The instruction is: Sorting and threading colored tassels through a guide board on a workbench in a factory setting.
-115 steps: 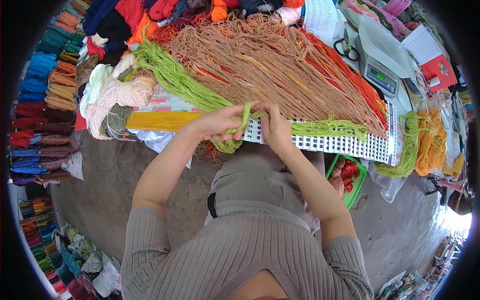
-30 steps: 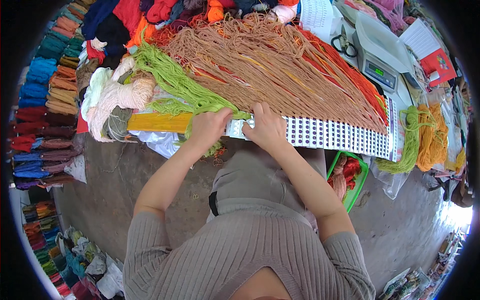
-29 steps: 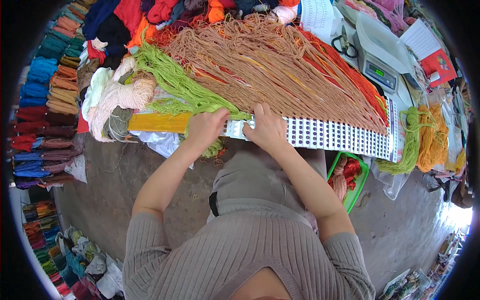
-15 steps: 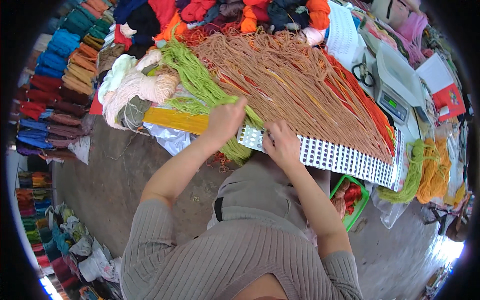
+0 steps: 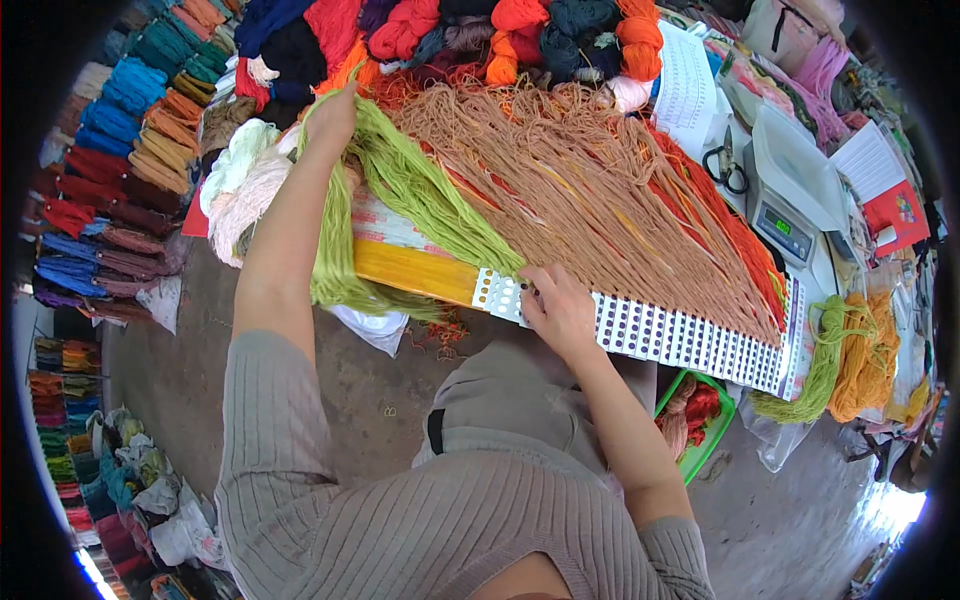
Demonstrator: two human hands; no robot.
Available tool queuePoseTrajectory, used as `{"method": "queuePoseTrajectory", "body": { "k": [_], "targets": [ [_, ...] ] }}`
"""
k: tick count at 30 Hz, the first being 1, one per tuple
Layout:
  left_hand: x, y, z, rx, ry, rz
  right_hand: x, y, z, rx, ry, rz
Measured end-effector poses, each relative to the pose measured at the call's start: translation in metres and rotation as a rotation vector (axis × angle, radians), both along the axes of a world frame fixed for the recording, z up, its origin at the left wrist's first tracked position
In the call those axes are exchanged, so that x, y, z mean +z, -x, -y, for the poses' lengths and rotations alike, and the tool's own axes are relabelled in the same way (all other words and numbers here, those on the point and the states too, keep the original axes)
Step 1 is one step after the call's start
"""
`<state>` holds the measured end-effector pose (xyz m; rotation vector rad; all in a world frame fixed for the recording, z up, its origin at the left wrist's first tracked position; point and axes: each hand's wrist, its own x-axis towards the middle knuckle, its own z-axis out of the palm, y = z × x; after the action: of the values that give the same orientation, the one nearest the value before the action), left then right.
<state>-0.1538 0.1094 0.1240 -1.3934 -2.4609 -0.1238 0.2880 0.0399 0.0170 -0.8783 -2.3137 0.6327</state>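
Note:
My left hand (image 5: 330,122) is closed on the far end of a bundle of green yarn (image 5: 425,185), stretched out at the far left of the table. From that hand one part of the bundle hangs down over the yellow bar (image 5: 415,270); the other runs back toward my right hand (image 5: 560,312). That right hand is closed at the left end of a white card with rows of holes (image 5: 690,325), its fingers pinching where the green strands meet the card. Brown yarn strands (image 5: 590,190) fan out from the card's holes across the table.
Skeins in many colours (image 5: 500,40) line the table's back. At the right are black scissors (image 5: 727,165), a digital scale (image 5: 785,235) and green and orange hanks (image 5: 865,350). A green basket (image 5: 712,440) with red yarn stands below the card. Pale skeins (image 5: 250,190) lie at the left.
My left hand has moved from beside the card to the far left, drawing the green yarn out long. My right hand stays at the card's left end.

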Motion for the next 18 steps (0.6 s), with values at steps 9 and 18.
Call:
{"method": "queuePoseTrajectory", "body": {
  "k": [9,18],
  "targets": [
    [-0.029,-0.191,0.088,-0.629,-0.009,0.439,-0.004,-0.002,-0.007,-0.09,0.186,-0.031],
    [-0.095,-0.239,0.091,-0.886,0.028,0.302,-0.01,-0.001,-0.004,-0.15,0.226,-0.039]
  ]
}}
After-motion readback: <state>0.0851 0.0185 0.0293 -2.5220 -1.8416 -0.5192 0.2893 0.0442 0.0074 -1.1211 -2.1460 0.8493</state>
